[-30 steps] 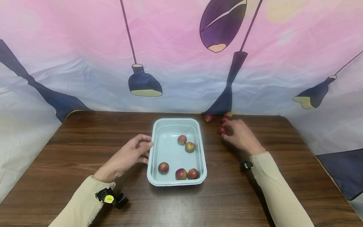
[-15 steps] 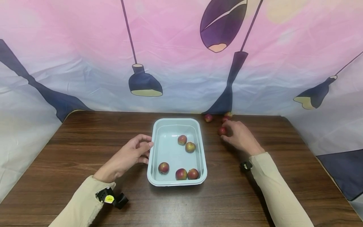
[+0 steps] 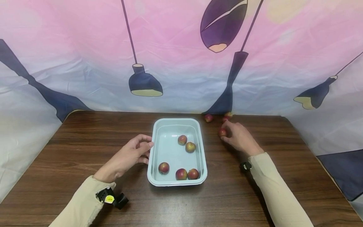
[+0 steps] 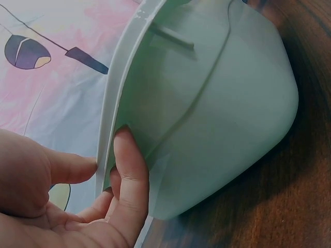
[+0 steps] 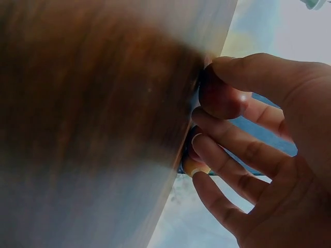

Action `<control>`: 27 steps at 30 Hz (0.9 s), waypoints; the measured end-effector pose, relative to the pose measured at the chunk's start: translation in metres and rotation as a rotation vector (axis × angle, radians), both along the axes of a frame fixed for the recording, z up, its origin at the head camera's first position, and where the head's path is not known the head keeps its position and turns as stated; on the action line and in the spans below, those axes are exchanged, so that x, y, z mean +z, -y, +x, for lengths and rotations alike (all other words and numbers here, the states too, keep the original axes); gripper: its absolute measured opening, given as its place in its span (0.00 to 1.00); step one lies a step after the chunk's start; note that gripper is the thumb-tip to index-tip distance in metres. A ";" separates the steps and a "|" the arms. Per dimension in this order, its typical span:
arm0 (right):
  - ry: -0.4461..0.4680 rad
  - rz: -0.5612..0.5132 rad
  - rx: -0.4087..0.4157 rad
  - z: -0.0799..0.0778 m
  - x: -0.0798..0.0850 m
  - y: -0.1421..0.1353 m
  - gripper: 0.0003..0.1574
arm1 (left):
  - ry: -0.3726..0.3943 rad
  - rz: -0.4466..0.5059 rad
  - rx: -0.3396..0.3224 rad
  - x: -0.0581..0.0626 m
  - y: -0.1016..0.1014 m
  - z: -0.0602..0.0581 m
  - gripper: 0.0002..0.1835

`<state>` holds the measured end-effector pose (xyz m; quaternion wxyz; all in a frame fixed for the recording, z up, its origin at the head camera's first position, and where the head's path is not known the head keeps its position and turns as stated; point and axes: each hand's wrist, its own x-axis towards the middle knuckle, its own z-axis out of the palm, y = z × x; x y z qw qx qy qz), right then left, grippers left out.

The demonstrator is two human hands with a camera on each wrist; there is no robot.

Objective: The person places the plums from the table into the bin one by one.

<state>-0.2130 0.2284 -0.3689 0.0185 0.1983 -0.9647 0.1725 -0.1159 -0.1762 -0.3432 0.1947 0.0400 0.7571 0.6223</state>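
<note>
A pale blue-green plastic tray [image 3: 177,183] stands on the table, and several small red-yellow apples lie in it, one of them an apple [image 3: 164,168] at the near left. My left hand [image 3: 132,152] pinches the tray's left rim, thumb on the outer edge [image 4: 105,129] and fingers tucked beneath the lip. To the right of the tray, my right hand [image 3: 241,138] holds a red apple [image 3: 222,132] between thumb and fingers, close over the table. The right wrist view shows this red apple [image 5: 222,95] against the fingertips, with more fruit partly hidden behind the lower fingers.
Beyond the right hand, at the table's back edge, lie a dark red apple [image 3: 208,118], a yellowish apple [image 3: 228,114] and a partly covered red apple [image 3: 225,119]. A printed cloth [image 3: 181,78] hangs behind the brown wooden table [image 3: 113,123].
My right hand has closed its thumb and fingers in on the red apple and drawn it slightly toward me. The left hand and tray stay in place.
</note>
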 end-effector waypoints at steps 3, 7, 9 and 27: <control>0.000 0.001 -0.002 0.000 0.000 0.000 0.21 | -0.003 -0.002 -0.001 0.000 0.000 0.000 0.24; -0.003 -0.009 -0.002 0.000 0.002 0.000 0.20 | -0.003 -0.002 0.000 0.000 0.000 0.000 0.24; -0.005 -0.014 -0.003 0.001 0.003 0.001 0.19 | 0.002 -0.005 0.004 0.000 0.000 0.000 0.24; -0.041 -0.032 0.015 0.004 0.014 0.006 0.20 | 0.003 0.005 0.007 0.000 -0.001 0.000 0.23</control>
